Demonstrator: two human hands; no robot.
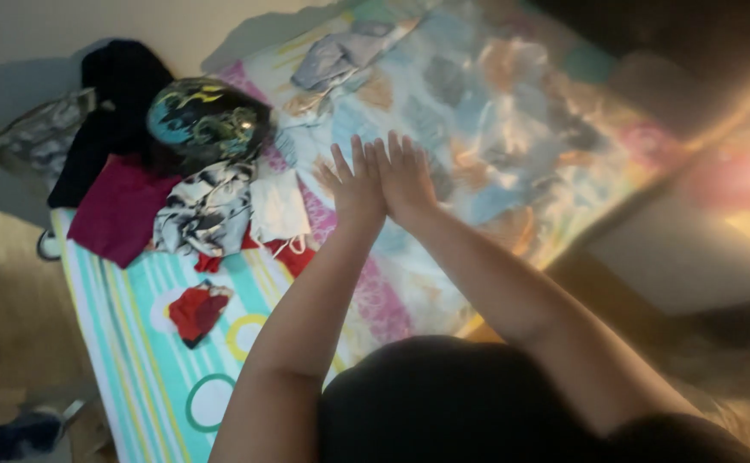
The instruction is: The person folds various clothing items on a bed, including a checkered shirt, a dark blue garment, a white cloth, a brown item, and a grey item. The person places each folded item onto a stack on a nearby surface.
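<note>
Left hand: the left hand (353, 184) lies palm down on the patterned sheet (495, 129), arm stretched forward. Fingers extended and slightly spread; nothing pinched or grasped.
Right hand: the right hand (405, 176) lies palm down just beside the left hand, the two touching along their inner edges. Fingers extended, close together; nothing held.
Contact surface: the patterned sheet, printed in blue, orange and white, covers the bed and runs from under both hands toward the upper right. Its surface there is blurred.
Striped sheet: a striped sheet (147, 360) with teal bands and circles lies left of the forearms, at the near left part of the bed.
Clothing pile: left of the hands, near but apart, lie a white garment (279, 206), a black-and-white printed cloth (207, 210), a magenta cloth (117, 210) and a black garment (122, 81).
Helmet: a dark helmet (207, 120) with yellow and blue markings rests on the pile.
Red cloth: a small red cloth (196, 310) lies alone on the striped sheet.
Grey garment: a grey garment (332, 56) lies crumpled at the far edge.
</note>
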